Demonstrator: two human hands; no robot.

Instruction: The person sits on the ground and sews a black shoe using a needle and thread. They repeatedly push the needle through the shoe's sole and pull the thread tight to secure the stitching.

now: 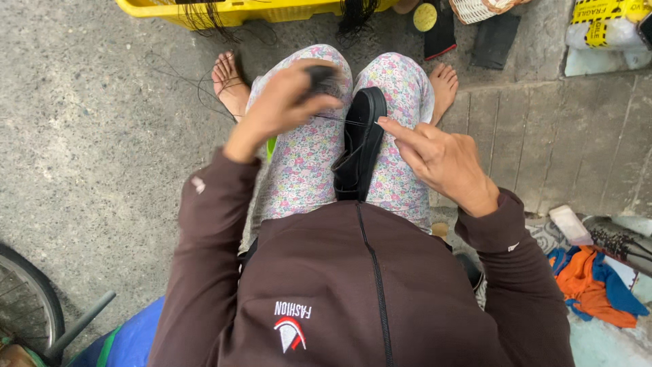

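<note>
The left hand [285, 102] is curled shut over the left knee, fingers wrapped round a small dark tool handle [319, 73] whose tip pokes out past the knuckles. Out to the left of this hand lies bare grey concrete floor [88, 136], wide and open, with only a few loose dark threads trailing near the bare left foot [227, 81] just beyond the wrist. Further out past the knuckles sits the yellow plastic basket [224, 10], strands hanging over its rim.

From the left hand a thin black thread [346, 121] runs taut to the right, across to the black shoe [360, 143]. The shoe stands on edge in the gap between the flowered trouser legs [305, 156], sole rim up, just right of the left hand and just left of the right hand.

The right hand [441, 160] is half open: forefinger stretched out with its tip touching the shoe's upper edge where the thread meets it, the other fingers loosely bent back, holding nothing I can make out. Beyond it lies the bare right foot [445, 81]. To its right the floor steps up into a tiled ledge [543, 136], so room there is tighter; near the wrist lies an orange and blue cloth [594, 285].
</note>
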